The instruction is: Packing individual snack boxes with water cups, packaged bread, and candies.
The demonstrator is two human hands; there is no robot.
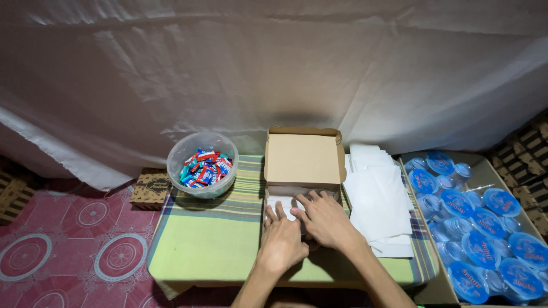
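Observation:
A small brown cardboard box point(303, 155) stands on the striped green cloth with its lid tipped up and back. A white sheet of paper point(283, 201) lies inside its tray. My left hand point(280, 239) rests flat on the near part of the box, fingers spread on the paper. My right hand point(325, 219) lies just beside it, fingers pressing the paper down toward the box's far inner edge. Neither hand grips anything.
A stack of white paper sheets point(379, 197) lies right of the box. A clear bowl of wrapped sweets point(202, 165) sits at the left, a closed patterned box point(149, 189) beside it. A carton of sealed water cups point(474, 228) stands at the right. White sheeting hangs behind.

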